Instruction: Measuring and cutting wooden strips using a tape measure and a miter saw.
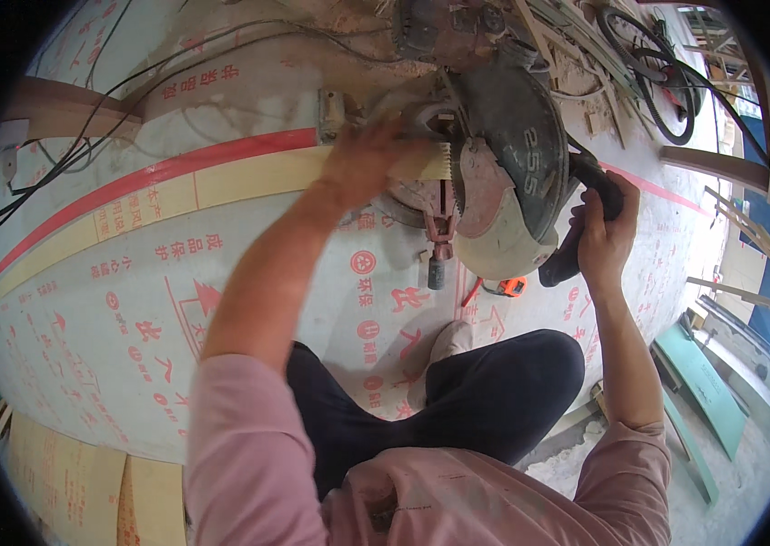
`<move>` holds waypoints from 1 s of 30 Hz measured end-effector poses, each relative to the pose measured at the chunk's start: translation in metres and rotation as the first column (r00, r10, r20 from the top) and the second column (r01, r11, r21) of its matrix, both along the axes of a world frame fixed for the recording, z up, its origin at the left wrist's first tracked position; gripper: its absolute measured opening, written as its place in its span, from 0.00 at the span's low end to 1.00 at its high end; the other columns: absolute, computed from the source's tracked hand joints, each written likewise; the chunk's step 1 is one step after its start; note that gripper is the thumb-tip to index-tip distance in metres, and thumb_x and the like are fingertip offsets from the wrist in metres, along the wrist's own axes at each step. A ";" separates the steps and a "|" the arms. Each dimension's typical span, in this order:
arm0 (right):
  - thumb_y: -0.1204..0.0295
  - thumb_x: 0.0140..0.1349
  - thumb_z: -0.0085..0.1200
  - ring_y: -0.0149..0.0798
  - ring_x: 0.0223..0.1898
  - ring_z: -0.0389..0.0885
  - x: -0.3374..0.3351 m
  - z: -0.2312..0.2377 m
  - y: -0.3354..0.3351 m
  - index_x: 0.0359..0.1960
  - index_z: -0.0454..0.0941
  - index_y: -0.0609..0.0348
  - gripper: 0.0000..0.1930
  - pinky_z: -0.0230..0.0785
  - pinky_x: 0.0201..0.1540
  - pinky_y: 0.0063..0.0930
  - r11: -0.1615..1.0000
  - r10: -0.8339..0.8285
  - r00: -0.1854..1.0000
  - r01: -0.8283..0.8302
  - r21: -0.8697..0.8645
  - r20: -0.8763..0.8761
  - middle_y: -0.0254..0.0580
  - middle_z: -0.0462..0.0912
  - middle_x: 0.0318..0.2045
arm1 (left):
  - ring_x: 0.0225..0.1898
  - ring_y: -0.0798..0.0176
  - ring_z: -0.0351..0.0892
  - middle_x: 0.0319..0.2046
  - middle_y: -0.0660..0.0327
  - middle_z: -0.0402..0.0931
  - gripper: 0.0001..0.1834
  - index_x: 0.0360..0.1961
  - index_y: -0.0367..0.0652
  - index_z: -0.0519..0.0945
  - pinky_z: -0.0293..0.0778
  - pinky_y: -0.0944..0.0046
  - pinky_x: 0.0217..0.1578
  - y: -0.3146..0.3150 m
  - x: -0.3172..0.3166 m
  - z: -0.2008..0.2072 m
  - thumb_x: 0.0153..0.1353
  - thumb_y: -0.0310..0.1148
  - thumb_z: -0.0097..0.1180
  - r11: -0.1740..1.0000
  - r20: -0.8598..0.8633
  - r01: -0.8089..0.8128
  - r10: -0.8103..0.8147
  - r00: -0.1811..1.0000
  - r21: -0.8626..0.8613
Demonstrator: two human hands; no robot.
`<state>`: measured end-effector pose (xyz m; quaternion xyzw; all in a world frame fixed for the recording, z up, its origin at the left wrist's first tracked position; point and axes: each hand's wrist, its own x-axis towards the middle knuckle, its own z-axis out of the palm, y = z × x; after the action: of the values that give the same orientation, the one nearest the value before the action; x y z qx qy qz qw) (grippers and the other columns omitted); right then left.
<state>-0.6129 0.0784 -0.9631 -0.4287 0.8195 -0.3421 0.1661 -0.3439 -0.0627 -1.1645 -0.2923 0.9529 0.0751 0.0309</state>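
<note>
My right hand [610, 227] is wrapped round the black handle [568, 250] of a miter saw [512, 136]. The saw's head, with its dark round guard, leans over the base, and the toothed blade edge [456, 173] shows at its left side. A long pale wood strip [248, 173] runs from the far left onto the saw base, its right end beside the blade. Over that strip, left of the blade, is my left hand [367, 164]; motion smears its fingers, so their grip is unclear. The saw's front clamp knob [437, 273] points toward me.
An orange tape measure [510, 287] lies on the printed floor sheeting [312, 300] near my foot. Black cables [185, 59] cross at the upper left. Wood offcuts [585, 55] and a black hose [676, 118] lie at upper right; green boards [699, 382] at lower right.
</note>
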 end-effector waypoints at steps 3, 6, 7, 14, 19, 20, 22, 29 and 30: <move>0.75 0.70 0.51 0.31 0.26 0.80 0.000 0.000 -0.001 0.57 0.69 0.59 0.15 0.74 0.29 0.26 1.000 0.005 1.000 -0.005 -0.006 -0.016 0.42 0.82 0.32 | 0.64 0.51 0.67 0.63 0.53 0.68 0.38 0.69 0.66 0.67 0.65 0.38 0.59 -0.019 0.046 -0.009 0.57 0.50 0.65 0.909 -0.339 -0.379 0.417 0.844 0.175; 0.73 0.70 0.53 0.30 0.25 0.81 0.005 0.005 -0.003 0.56 0.70 0.59 0.15 0.73 0.29 0.26 1.000 -0.005 0.999 0.005 -0.014 -0.040 0.41 0.83 0.30 | 0.65 0.50 0.67 0.60 0.51 0.73 0.40 0.64 0.51 0.74 0.65 0.40 0.60 -0.037 0.078 -0.017 0.55 0.64 0.59 0.839 0.076 -0.499 0.495 0.865 0.215; 0.73 0.70 0.54 0.30 0.25 0.81 0.005 0.004 -0.003 0.56 0.70 0.58 0.15 0.73 0.29 0.26 1.000 -0.011 0.999 0.011 -0.003 -0.050 0.41 0.83 0.30 | 0.69 0.50 0.65 0.61 0.49 0.74 0.49 0.60 0.43 0.78 0.62 0.41 0.64 -0.043 0.081 -0.015 0.54 0.76 0.53 0.817 0.401 -0.493 0.361 0.842 0.300; 0.76 0.70 0.51 0.30 0.25 0.79 0.000 0.001 -0.002 0.58 0.68 0.58 0.16 0.75 0.29 0.24 1.000 0.006 1.000 -0.005 0.020 -0.016 0.42 0.81 0.34 | 0.60 0.46 0.76 0.57 0.46 0.78 0.46 0.62 0.51 0.78 0.70 0.50 0.61 -0.068 0.061 0.013 0.56 0.77 0.48 0.692 0.416 -0.466 0.256 0.872 0.552; 0.75 0.71 0.51 0.29 0.25 0.79 -0.001 0.002 -0.003 0.56 0.69 0.59 0.14 0.74 0.29 0.24 0.999 0.025 1.000 -0.025 0.029 -0.005 0.40 0.79 0.33 | 0.59 0.46 0.77 0.57 0.50 0.78 0.44 0.63 0.54 0.77 0.71 0.50 0.60 -0.067 0.058 0.027 0.57 0.75 0.51 0.687 0.375 -0.444 0.261 0.890 0.575; 0.75 0.71 0.51 0.29 0.25 0.79 0.001 0.004 -0.004 0.56 0.69 0.59 0.14 0.74 0.29 0.24 0.999 0.024 1.000 -0.024 0.029 -0.006 0.40 0.79 0.33 | 0.59 0.46 0.77 0.58 0.51 0.78 0.43 0.63 0.54 0.77 0.72 0.51 0.60 -0.068 0.057 0.026 0.57 0.74 0.52 0.670 0.403 -0.458 0.250 0.880 0.584; 0.75 0.71 0.52 0.29 0.25 0.79 0.004 0.006 -0.006 0.56 0.69 0.60 0.14 0.74 0.29 0.25 0.999 0.019 1.000 -0.019 0.038 0.010 0.40 0.79 0.32 | 0.59 0.47 0.77 0.57 0.51 0.79 0.42 0.63 0.54 0.77 0.72 0.51 0.59 -0.067 0.063 0.016 0.57 0.74 0.52 0.680 0.343 -0.425 0.262 0.902 0.597; 0.75 0.71 0.53 0.30 0.25 0.79 0.002 0.005 -0.005 0.56 0.69 0.60 0.14 0.74 0.29 0.25 0.998 0.029 0.999 -0.028 0.052 -0.030 0.41 0.80 0.32 | 0.57 0.47 0.79 0.53 0.50 0.81 0.44 0.61 0.51 0.78 0.73 0.51 0.57 -0.068 0.061 0.007 0.57 0.75 0.50 0.686 0.317 -0.408 0.263 0.911 0.602; 0.74 0.71 0.53 0.30 0.25 0.79 0.002 0.006 -0.005 0.56 0.69 0.60 0.14 0.74 0.28 0.25 0.998 0.032 0.999 -0.031 0.054 -0.025 0.40 0.80 0.32 | 0.57 0.47 0.79 0.53 0.50 0.81 0.44 0.61 0.51 0.78 0.73 0.51 0.57 -0.068 0.061 0.006 0.57 0.75 0.50 0.686 0.318 -0.410 0.265 0.910 0.601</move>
<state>-0.6107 0.0732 -0.9570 -0.4412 0.8236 -0.3118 0.1726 -0.2832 -0.1309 -1.1585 -0.4399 0.7858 0.3779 0.2152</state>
